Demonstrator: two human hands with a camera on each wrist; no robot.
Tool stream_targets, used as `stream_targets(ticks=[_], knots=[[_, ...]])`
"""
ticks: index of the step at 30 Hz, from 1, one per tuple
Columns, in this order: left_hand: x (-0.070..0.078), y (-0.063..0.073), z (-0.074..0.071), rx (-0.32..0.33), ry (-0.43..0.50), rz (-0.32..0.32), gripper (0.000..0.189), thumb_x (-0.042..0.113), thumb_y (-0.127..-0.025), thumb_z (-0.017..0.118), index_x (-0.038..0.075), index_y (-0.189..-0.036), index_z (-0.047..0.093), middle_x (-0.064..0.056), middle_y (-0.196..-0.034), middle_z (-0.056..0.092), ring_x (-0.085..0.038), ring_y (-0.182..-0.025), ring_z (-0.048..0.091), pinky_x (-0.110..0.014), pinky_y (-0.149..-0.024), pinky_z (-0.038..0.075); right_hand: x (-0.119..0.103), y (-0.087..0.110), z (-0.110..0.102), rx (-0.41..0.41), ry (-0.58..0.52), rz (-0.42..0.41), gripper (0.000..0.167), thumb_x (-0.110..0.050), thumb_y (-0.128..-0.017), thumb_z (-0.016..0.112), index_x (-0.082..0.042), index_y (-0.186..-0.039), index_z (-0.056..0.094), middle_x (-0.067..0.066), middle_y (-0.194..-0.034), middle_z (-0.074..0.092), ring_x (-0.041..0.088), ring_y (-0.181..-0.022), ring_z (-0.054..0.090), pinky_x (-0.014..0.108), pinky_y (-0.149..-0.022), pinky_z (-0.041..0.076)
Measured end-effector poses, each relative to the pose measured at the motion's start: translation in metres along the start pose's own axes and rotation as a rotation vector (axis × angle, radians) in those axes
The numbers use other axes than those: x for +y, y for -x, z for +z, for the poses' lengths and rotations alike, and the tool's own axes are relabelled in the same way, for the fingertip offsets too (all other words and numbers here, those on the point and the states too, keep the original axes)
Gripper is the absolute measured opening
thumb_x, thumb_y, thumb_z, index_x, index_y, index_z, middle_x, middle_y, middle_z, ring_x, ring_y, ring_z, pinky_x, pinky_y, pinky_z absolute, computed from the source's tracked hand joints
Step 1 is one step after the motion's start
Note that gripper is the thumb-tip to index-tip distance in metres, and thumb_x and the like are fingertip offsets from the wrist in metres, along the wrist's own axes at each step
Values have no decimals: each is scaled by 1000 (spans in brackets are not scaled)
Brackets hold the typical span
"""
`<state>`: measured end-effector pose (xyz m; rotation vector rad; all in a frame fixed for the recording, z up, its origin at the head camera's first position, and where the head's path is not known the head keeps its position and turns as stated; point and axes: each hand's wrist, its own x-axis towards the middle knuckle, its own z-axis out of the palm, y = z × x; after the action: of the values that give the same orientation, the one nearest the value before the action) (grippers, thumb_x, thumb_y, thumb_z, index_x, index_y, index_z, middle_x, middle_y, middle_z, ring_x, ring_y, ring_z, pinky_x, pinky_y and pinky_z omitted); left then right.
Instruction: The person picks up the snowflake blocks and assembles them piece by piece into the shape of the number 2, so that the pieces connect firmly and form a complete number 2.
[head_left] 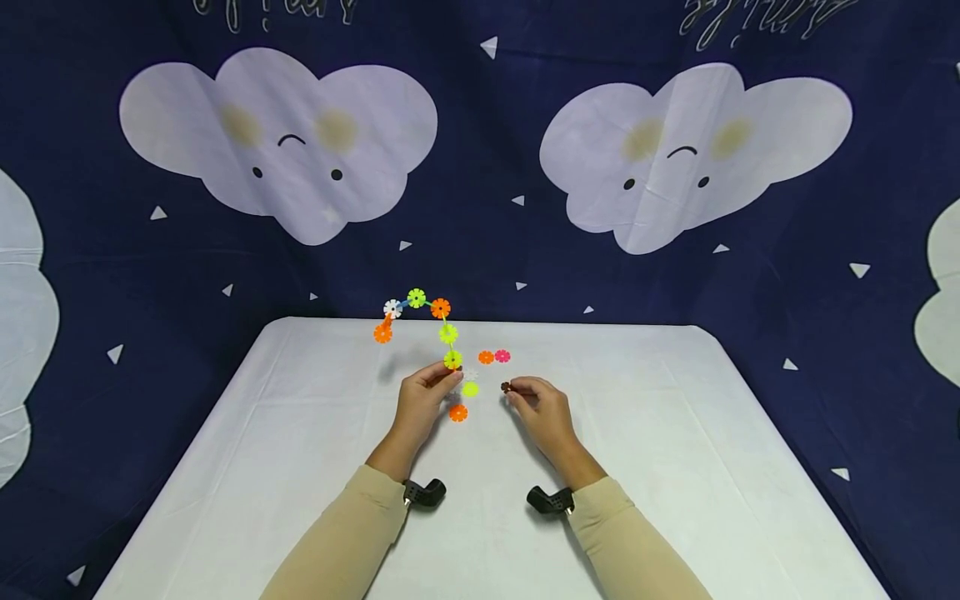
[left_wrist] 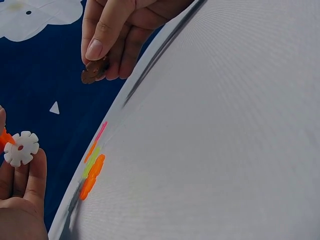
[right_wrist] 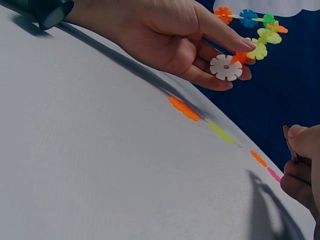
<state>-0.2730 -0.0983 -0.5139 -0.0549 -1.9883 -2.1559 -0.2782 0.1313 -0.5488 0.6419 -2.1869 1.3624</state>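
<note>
My left hand [head_left: 427,398] pinches one end of a curved chain of slotted plastic snowflake discs [head_left: 448,333], raised over the table. Orange, yellow-green, blue and white discs are joined edge to edge along it. At the held end, a white disc [right_wrist: 226,67] lies against the fingers in the right wrist view, joined to an orange one. A short way to the right, my right hand [head_left: 546,410] grips a single brown disc [left_wrist: 92,72] between thumb and fingers. That brown disc is apart from the chain.
Loose discs lie on the white tabletop [head_left: 315,467] between and beyond the hands: an orange one [head_left: 458,413], a yellow one [head_left: 470,389], another orange one [head_left: 486,357] and a pink one [head_left: 502,356]. A dark blue cloth with clouds [head_left: 480,150] hangs behind the table.
</note>
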Motion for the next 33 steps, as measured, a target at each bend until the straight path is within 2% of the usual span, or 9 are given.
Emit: stream_targets(ticks=[5,12,16,20,25,30,33], knots=[[-10,-5,-1,11,-22,-14,26,6,-96,79,-6,-119,75,-12,-108,76,-19,-94,65,-20,-79,56,0,1,0,0,-9,1,15,4,-92,79,5,-107,75,15,-106,75,28,-92,75,25,-83,59],[-24,-11,-8,-39,18,20,30,19,-93,85,2,-117,79,-9,-108,77,-24,-97,67,-26,-81,59,-5,3,1,0,-47,-5,16,6,-92,79,6,-107,75,15,-106,75,29,-94,74,25,-84,59],[-24,-10,-8,-64,17,30,30,19,-94,84,2,-118,79,-8,-109,78,-23,-98,68,-28,-82,59,-7,4,2,13,-112,-35,16,8,-91,79,6,-106,76,15,-108,75,32,-97,74,24,-87,57],[-24,-10,-7,-124,64,35,30,15,-96,82,-3,-119,77,-11,-110,77,-21,-97,69,-30,-81,60,-11,4,5,14,-199,-48,15,12,-90,77,6,-105,77,17,-111,75,37,-100,73,25,-89,57],[-25,-9,-6,-223,121,21,31,9,-98,78,-9,-122,73,-21,-114,74,-20,-98,69,-33,-81,61,-19,3,6,-14,-290,-56,18,21,-88,74,13,-104,74,28,-111,72,46,-99,71,34,-90,58],[-26,-8,-5,-327,44,22,26,11,-100,75,-4,-121,76,-19,-119,74,-21,-103,68,-34,-86,59,-41,0,-1,-79,-323,-43,21,21,-88,73,17,-108,71,31,-107,72,48,-96,72,34,-88,59],[-25,-8,-5,-386,-9,25,26,16,-102,74,0,-122,77,-15,-120,74,-23,-103,67,-32,-84,59,-51,-1,-5,-119,-335,-57,24,22,-87,73,18,-110,70,31,-105,73,47,-95,72,33,-87,60]])
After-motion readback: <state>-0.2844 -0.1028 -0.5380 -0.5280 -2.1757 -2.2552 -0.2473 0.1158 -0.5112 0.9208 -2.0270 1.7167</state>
